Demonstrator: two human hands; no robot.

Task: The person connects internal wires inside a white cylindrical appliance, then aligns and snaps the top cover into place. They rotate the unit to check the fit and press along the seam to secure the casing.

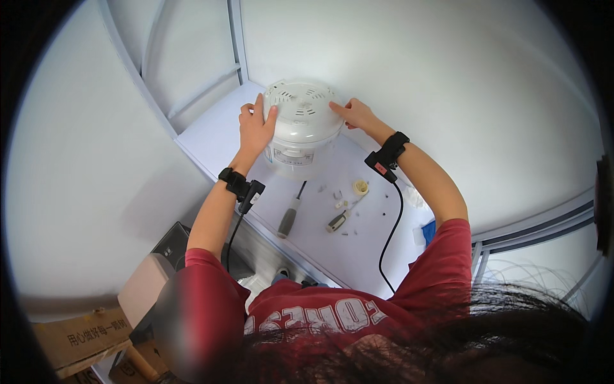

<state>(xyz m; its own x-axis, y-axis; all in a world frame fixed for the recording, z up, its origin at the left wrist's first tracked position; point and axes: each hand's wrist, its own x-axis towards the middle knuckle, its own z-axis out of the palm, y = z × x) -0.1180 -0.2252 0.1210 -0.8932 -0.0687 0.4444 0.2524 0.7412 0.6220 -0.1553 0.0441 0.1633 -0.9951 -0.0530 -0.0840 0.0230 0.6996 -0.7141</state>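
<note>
A white, round rice cooker (pixel 302 136), apparently bottom up, stands at the far end of the table. Vent slots ring its upper face, and a label sits on its side. My left hand (pixel 256 128) grips its upper left edge, thumb toward me and fingers farther back. On the opposite edge is my right hand (pixel 359 115), index finger stretched onto the rim and the other fingers curled. Closer to me lie a grey-handled screwdriver (pixel 288 219) and a shorter tool with a grey and white handle (pixel 338 221).
A small yellowish ring-shaped part (pixel 360 187) lies on the white table (pixel 307 253) among several screws and small pieces. Black cables hang from both wrist devices. White walls enclose the table's far side. Cardboard boxes (pixel 83 339) stand at lower left; something blue (pixel 428 232) lies by my right elbow.
</note>
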